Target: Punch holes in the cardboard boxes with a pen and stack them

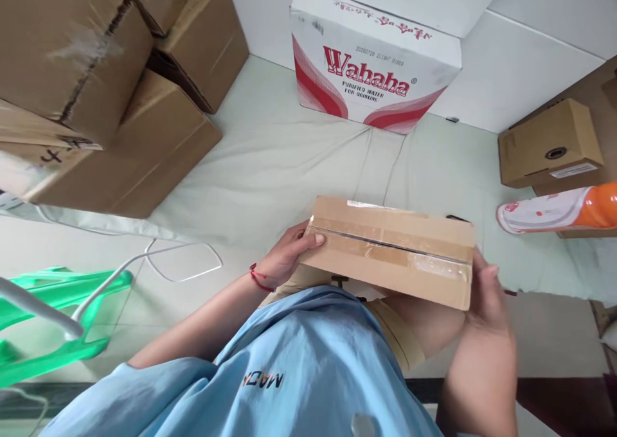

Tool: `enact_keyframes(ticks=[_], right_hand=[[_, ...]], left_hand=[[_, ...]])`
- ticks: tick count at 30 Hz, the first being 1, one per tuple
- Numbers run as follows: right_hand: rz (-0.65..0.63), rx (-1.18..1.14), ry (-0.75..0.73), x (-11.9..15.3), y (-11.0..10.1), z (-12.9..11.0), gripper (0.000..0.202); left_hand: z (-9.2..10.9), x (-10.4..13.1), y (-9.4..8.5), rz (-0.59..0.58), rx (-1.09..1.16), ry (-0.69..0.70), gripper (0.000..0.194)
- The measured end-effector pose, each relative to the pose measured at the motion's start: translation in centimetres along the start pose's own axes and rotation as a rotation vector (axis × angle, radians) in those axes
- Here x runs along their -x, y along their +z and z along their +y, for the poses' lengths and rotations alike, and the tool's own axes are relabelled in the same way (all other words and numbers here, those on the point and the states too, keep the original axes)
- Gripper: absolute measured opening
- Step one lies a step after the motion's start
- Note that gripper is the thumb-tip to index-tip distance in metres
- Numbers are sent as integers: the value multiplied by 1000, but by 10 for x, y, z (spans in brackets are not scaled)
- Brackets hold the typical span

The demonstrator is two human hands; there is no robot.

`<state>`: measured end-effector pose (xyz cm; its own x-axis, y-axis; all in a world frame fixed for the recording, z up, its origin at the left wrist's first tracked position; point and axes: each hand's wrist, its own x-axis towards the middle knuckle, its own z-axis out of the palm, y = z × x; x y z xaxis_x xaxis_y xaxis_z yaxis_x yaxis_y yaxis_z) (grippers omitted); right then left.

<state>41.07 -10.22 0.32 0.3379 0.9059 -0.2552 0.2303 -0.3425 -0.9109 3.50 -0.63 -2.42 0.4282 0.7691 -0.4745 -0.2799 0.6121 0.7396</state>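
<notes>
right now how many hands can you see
2: the left hand, wearing a red string bracelet, at the left end of the long taped brown cardboard box, and the right hand at its right end.

Pale-green cloth-covered surface (270, 160): Wahaha carton (366, 77) borne at back, stacked brown boxes (139, 148) at left.

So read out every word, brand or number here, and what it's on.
"Wahaha®": white carton.
"PURIFIED WATER FOR DRINKING": same carton.
"MAD", then a letter lost in a fold: blue shirt.
"4", handwritten, marks beside it unclear: left cardboard box.
Too small or blurred: carton's code and red top lettering, bottle wrap, labels on small right box and held box.
</notes>
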Motion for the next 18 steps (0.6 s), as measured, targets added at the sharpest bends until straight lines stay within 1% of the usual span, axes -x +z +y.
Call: enact_keyframes(ticks=[1,2,4,6,7,8,9,11,12,13,15,16,18], right_hand=[[-128,-46,34,7,3,-6,98],[-207,-63,73,11,5,-11,95],[-251,-75,172,15,9,-15,81],[-225,-109,286,10,10,-14,66],[-183,-137,329,5,9,-13,59],[-113,-166,353,-2,7,-11,55],[-12,-190,353,-10,3,-11,51],[214,-214,265,-32,-8,-13,47],[290,-221,191,-44,-15,-15,47],[327,-231,110,-58,-22,-18,48],[347,-240,-7,-90,-35,-26,50],[401,-233,-35,-107,-41,-30,52],[602,-151,-82,-143,-50,-35,55]], left_hand=[[2,-2,0,-12,-30,-4,73],[5,-4,0,-20,-68,2,75],[10,-7,1,-5,-146,44,79],[14,-9,1,33,-166,95,85],[16,-10,0,50,-147,112,89],[17,-10,0,64,-118,122,91],[18,-11,-1,74,-91,124,91],[18,-12,-5,90,-75,116,84],[18,-12,-7,106,-90,112,78],[16,-12,-9,130,-112,109,71],[12,-9,-14,174,-155,103,62],[10,-7,-16,191,-169,104,60],[4,0,-22,223,-183,114,58]])
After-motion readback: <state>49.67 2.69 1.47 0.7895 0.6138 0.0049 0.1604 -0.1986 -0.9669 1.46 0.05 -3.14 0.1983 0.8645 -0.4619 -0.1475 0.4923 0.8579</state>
